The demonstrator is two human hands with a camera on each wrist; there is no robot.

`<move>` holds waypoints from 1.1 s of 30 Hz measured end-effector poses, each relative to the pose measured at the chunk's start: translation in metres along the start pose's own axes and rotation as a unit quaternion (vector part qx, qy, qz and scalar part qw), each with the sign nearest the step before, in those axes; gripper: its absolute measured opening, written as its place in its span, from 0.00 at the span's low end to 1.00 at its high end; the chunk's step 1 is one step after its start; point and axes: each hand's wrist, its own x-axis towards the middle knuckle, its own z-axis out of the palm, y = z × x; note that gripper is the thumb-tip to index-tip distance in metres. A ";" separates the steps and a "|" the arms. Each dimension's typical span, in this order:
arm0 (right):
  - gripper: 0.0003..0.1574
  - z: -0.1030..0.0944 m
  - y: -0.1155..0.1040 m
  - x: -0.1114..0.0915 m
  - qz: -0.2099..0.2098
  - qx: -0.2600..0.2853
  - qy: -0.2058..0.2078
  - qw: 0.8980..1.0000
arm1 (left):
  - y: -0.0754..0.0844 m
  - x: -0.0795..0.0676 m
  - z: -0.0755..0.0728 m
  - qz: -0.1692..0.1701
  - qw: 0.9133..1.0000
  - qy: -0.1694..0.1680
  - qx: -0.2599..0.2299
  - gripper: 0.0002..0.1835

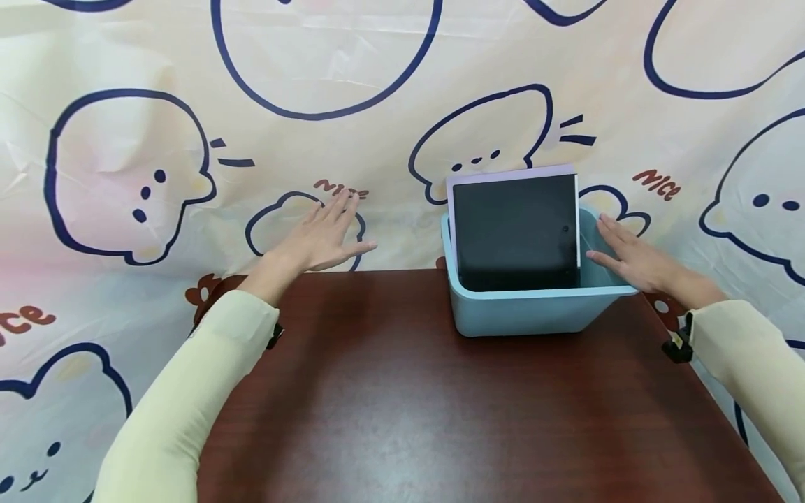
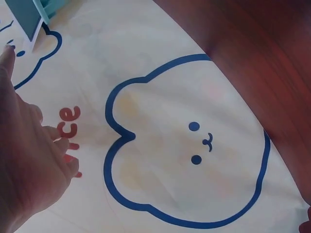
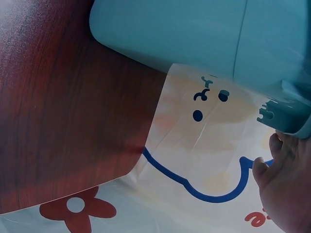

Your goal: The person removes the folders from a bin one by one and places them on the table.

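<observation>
A light blue plastic bin [image 1: 516, 312] stands at the back right of the brown table. Leaning upright inside it is a tablet [image 1: 516, 234] with a dark screen and a lavender case behind; its lower part is hidden by the bin's front wall. My right hand [image 1: 635, 258] is at the bin's right end, fingers extended over the rim; in the right wrist view the fingertips are partly hidden behind the rim. Well left of the bin, my left hand [image 1: 321, 237] hovers near the table's back edge with fingers straight and spread, holding nothing.
The brown wooden table [image 1: 390, 398] stretches in front of the bin. A cream cloth [image 1: 352, 147] printed with cartoon outlines hangs behind the table and shows along both sides. Each wrist wears a dark strap.
</observation>
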 end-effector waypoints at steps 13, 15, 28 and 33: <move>0.53 -0.003 -0.002 0.004 0.000 0.009 0.004 1.000 | 0.022 0.016 -0.003 0.029 0.999 0.034 0.000 0.55; 0.53 -0.003 -0.003 0.005 0.000 0.008 0.003 1.000 | 0.025 0.019 -0.004 0.034 0.999 0.036 -0.009 0.54; 0.51 -0.004 -0.003 0.002 0.001 0.012 -0.001 1.000 | 0.050 0.040 0.000 0.048 0.997 0.052 -0.021 0.53; 0.51 -0.003 -0.003 0.001 0.002 0.016 -0.002 1.000 | 0.060 0.049 0.001 0.053 0.997 0.050 -0.015 0.53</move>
